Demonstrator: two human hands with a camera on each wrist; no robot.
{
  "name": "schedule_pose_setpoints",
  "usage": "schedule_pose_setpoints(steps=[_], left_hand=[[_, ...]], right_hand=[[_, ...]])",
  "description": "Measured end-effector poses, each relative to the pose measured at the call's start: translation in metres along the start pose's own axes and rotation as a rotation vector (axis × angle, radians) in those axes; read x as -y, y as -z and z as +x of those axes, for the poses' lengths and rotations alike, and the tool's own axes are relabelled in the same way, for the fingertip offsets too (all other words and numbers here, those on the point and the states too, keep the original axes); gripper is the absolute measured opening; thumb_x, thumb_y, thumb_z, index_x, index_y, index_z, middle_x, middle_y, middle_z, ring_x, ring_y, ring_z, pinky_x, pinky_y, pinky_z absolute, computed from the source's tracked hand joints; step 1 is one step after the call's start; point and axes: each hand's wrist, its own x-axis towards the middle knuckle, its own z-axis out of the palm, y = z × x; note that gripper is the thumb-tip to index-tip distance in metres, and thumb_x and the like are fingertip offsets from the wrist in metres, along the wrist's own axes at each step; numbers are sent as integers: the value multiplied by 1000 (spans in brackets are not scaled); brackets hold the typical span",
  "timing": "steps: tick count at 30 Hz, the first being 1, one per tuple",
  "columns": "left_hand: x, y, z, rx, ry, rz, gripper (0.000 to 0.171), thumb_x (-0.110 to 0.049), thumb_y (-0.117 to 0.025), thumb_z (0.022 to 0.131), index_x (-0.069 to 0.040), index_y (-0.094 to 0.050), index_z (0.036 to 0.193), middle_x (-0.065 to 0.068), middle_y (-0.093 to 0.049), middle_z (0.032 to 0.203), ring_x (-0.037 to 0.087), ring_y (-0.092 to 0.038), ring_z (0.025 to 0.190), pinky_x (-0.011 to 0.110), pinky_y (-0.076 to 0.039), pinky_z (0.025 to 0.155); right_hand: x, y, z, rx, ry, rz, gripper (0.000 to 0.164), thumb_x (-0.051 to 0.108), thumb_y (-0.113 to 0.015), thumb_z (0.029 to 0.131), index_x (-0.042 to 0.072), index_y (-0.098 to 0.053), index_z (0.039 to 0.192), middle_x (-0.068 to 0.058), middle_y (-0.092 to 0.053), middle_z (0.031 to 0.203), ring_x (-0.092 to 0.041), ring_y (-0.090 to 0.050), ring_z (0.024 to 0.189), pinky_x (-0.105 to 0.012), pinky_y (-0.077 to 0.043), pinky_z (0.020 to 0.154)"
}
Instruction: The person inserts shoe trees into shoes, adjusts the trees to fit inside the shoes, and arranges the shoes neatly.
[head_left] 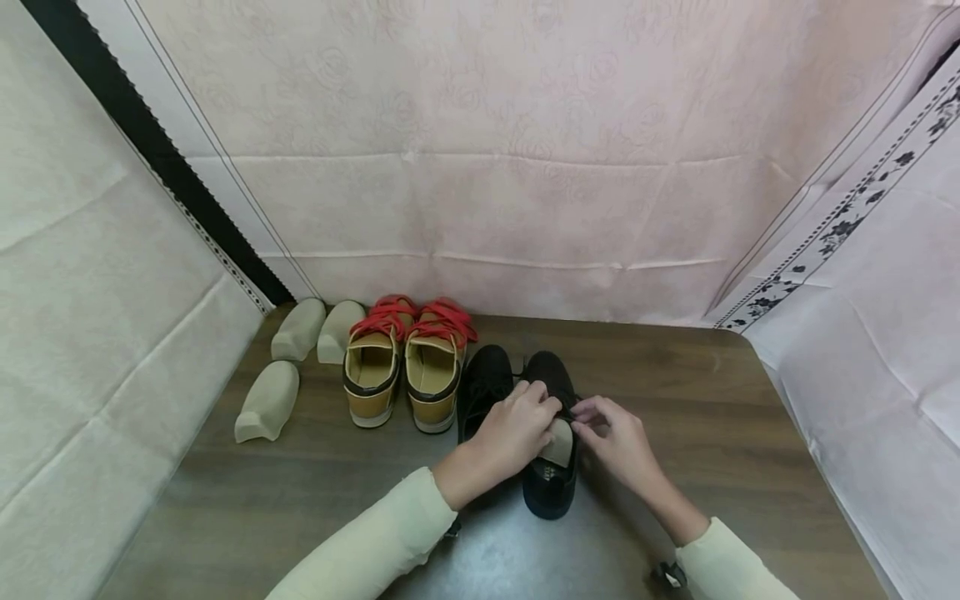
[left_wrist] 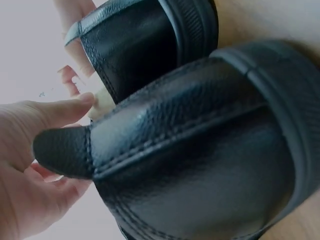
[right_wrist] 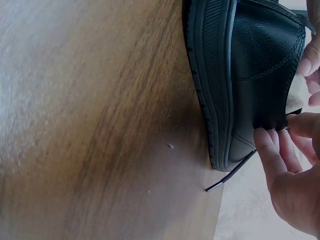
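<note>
Two black lace-up shoes stand side by side on the wooden surface, the left shoe (head_left: pixel 487 385) and the right shoe (head_left: pixel 551 492). A pale shoe insert (head_left: pixel 558 444) sits inside the right one. My right hand (head_left: pixel 615 437) pinches the side edge of that shoe's opening, thumb inside and fingers outside, as the right wrist view shows. Over its lace area lies my left hand (head_left: pixel 517 421), fingers curled at the opposite edge; their tips are partly hidden. In the left wrist view, my left thumb (left_wrist: pixel 75 107) is close to the insert. A loose lace (right_wrist: pixel 230 172) hangs at the toe.
Left of the black pair stand tan shoes with red laces (head_left: pixel 435 371). Farther left lie three pale inserts, one in front (head_left: pixel 268 402) and two behind, such as this one (head_left: pixel 298 329). Patterned cloth (head_left: pixel 487 208) hangs along the back and both sides.
</note>
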Motion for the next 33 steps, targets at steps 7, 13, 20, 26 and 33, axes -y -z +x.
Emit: schedule_pose_setpoints(steps=[7, 13, 20, 26, 33], left_hand=[[5, -1, 5, 10, -12, 50, 36, -40, -85, 86, -18, -76, 113, 1, -66, 111, 14, -55, 94, 22, -56, 76], [7, -5, 7, 17, -39, 104, 37, -44, -82, 87, -19, -76, 114, 1, -68, 111, 15, -56, 94, 26, -56, 79], [8, -8, 9, 7, -62, 147, 38, -43, -80, 89, -18, -75, 116, 2, -68, 112, 16, -57, 95, 26, -57, 80], [9, -11, 11, 7, -67, 103, 33, -31, -79, 93, -15, -72, 122, 6, -67, 116, 16, -55, 95, 18, -56, 75], [10, -14, 13, 5, -62, 83, 28, -25, -78, 94, -17, -71, 121, 7, -66, 115, 17, -54, 93, 18, -56, 70]], right_hand=[[-1, 0, -1, 5, -11, 8, 19, 7, -77, 92, 14, -71, 109, 1, -71, 100, -13, -69, 91, -37, -61, 86], [-1, 1, -1, 10, -10, 18, 20, 8, -77, 93, 15, -70, 110, 1, -71, 101, -13, -69, 91, -37, -61, 86], [0, 2, -1, 19, -27, 24, 22, 7, -77, 92, 15, -70, 111, 1, -71, 103, -13, -69, 93, -36, -61, 86], [1, 2, -2, 26, -49, 32, 25, 7, -77, 91, 16, -70, 113, 1, -70, 105, -14, -68, 95, -35, -60, 86], [0, -1, -4, 25, -73, 31, 26, 5, -78, 90, 17, -70, 112, 1, -70, 105, -13, -68, 94, -41, -60, 88]])
